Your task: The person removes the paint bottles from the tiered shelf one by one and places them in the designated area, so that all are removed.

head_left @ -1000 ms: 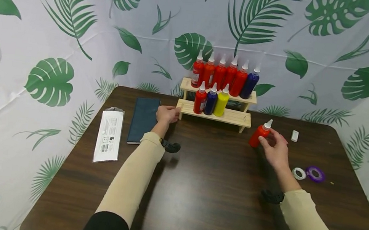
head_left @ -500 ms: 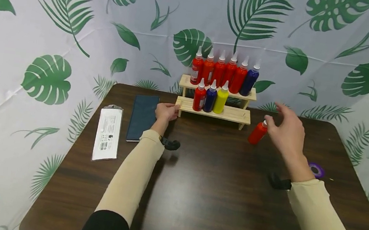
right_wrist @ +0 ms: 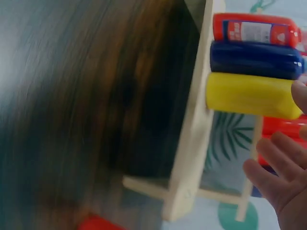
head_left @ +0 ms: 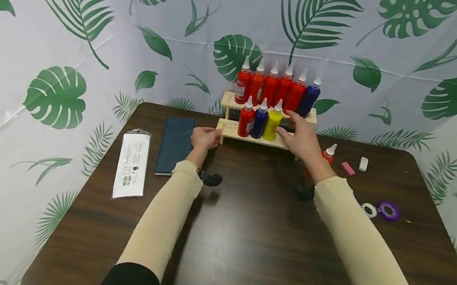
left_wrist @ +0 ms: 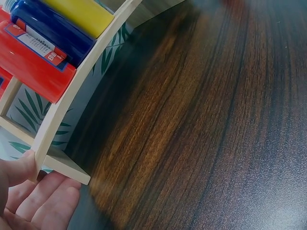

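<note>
A two-tier wooden rack (head_left: 230, 128) stands at the back of the table. My left hand (head_left: 205, 138) pinches the left end of its lower shelf, thumb above and fingers beneath in the left wrist view. On that shelf stand a red bottle (head_left: 245, 122), a dark blue bottle (head_left: 259, 123) and a yellow bottle (head_left: 272, 125), all with white nozzles. My right hand (head_left: 302, 138) is just right of the yellow bottle, thumb and fingers spread near its upper part; contact is unclear. Behind my right wrist, another red bottle (head_left: 328, 155) on the table is partly hidden.
Several red bottles and one blue bottle (head_left: 309, 100) line the upper shelf. Left lie a dark notebook (head_left: 175, 145) and a white packet (head_left: 132, 165). Right are a pink eraser (head_left: 348, 168), a white block (head_left: 363, 164), a white ring (head_left: 369, 210) and a purple ring (head_left: 388, 210).
My right hand has let go of the red bottle on the table, lifted away, then moved left to the yellow bottle. My left hand stays on the rack.
</note>
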Available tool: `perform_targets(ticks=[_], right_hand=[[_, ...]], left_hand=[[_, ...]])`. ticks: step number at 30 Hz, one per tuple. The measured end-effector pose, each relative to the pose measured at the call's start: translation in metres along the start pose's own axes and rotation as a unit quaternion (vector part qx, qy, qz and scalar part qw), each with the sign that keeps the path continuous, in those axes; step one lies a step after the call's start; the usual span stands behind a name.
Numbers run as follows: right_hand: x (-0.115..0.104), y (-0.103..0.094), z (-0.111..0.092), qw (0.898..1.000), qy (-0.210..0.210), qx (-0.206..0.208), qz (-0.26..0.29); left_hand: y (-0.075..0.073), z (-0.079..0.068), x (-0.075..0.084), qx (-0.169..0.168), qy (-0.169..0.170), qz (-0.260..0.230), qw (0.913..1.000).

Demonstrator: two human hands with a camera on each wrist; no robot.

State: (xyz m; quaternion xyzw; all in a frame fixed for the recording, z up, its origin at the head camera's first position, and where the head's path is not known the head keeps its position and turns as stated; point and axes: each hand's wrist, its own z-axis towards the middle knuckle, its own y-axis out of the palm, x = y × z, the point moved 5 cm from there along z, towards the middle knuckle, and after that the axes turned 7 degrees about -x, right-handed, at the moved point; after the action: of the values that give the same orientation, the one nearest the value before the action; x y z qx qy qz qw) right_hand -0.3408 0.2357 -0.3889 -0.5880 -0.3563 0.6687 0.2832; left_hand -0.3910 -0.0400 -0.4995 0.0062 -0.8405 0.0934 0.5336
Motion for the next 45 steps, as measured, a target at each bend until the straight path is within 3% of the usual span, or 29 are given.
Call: perform_targets(ticks=[11, 23, 27, 33, 38, 45], right_hand=[[0.001, 0.022, 0.019, 0.996, 0.041, 0.038, 0.070], [-0.001, 0.023, 0.011, 0.992, 0.062, 0.075, 0.082], [-0.006, 0.019, -0.008, 0.989, 0.060, 0.092, 0.099], [-0.007, 0.008, -0.053, 0.987, 0.034, 0.094, 0.123], [0.010, 0.001, -0.097, 0.989, 0.034, 0.086, 0.115], [0.050, -0.011, -0.146, 0.982, 0.083, 0.140, 0.096]], left_hand=[[0.000, -0.004, 0.004, -0.002, 0.006, 0.000, 1.0000], [0.003, -0.002, 0.004, 0.000, 0.008, 0.007, 0.9999], [0.001, -0.002, 0.002, -0.002, 0.004, 0.008, 1.0000], [0.000, -0.001, 0.002, -0.004, 0.010, 0.005, 0.9999], [-0.001, 0.000, 0.001, -0.004, 0.007, 0.005, 1.0000], [-0.002, 0.002, -0.001, -0.005, 0.003, 0.003, 1.0000]])
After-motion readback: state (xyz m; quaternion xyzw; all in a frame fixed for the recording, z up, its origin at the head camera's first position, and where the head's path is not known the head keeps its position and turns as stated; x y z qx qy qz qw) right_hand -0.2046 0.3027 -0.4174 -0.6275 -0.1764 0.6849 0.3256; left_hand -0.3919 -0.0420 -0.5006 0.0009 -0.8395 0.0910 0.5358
